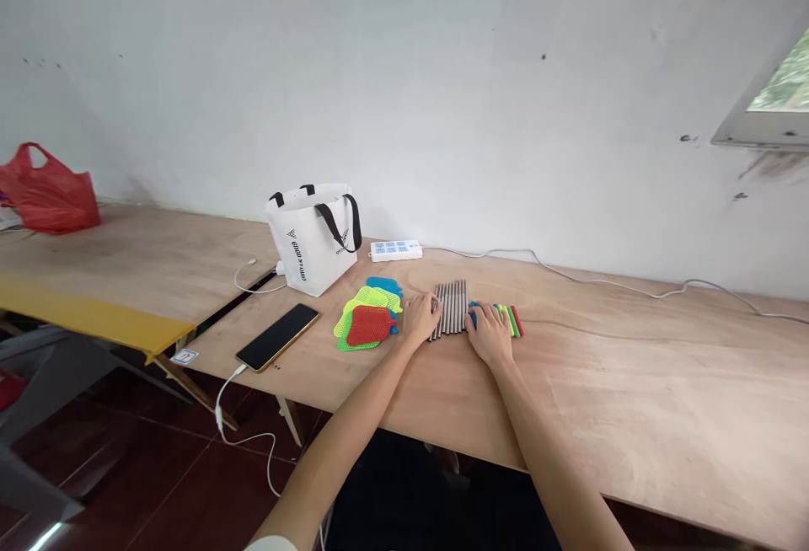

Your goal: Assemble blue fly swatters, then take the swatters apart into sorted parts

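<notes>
A row of slim metal rods (452, 307) lies side by side on the wooden table, between my two hands. My left hand (419, 318) rests at the row's left side, fingers bent loosely and touching the nearest rods. At the right side, my right hand (490, 334) lies with its fingers over some blue handle-like pieces, partly hiding them. Further coloured handles, with a red handle (517, 321) outermost, lie beside that hand. Left of my left hand is an overlapping pile of perforated fly swatter heads: a red swatter head (368, 326) on top, with yellow, green and blue ones.
A white bag (316, 248) with black handles stands behind the swatter heads, beside a white power strip (395, 251). A phone (278, 337) on a charging cable lies at the left. A red plastic bag (50, 193) sits on the neighbouring table. A grey cable (607, 283) runs along the wall.
</notes>
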`<act>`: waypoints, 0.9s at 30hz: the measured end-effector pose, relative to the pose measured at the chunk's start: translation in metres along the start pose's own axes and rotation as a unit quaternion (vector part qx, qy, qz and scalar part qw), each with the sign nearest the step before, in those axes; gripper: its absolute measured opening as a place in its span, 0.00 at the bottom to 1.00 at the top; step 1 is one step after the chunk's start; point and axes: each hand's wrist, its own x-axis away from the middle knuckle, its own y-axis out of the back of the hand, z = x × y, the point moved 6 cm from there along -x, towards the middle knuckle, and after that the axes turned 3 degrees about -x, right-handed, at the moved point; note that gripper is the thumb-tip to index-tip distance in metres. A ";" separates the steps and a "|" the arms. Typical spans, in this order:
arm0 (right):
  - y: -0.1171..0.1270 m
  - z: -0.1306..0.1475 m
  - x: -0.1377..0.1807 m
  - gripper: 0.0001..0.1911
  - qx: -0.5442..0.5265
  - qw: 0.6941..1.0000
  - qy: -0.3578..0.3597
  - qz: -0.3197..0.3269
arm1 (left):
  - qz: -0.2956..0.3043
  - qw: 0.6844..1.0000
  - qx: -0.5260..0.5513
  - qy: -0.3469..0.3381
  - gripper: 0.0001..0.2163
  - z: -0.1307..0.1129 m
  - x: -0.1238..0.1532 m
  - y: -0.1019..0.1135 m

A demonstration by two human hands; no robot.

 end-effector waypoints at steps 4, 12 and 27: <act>-0.002 -0.001 0.000 0.14 0.005 1.000 0.001 0.002 | -0.006 1.000 0.010 0.006 0.09 0.001 -0.001 0.000; -0.010 -0.004 0.002 0.19 0.012 1.000 -0.001 0.023 | -0.018 0.999 0.040 0.019 0.08 0.005 -0.001 0.001; -0.014 -0.002 0.003 0.22 0.001 0.997 0.032 0.072 | -0.008 0.999 0.037 0.013 0.21 -0.005 0.007 -0.007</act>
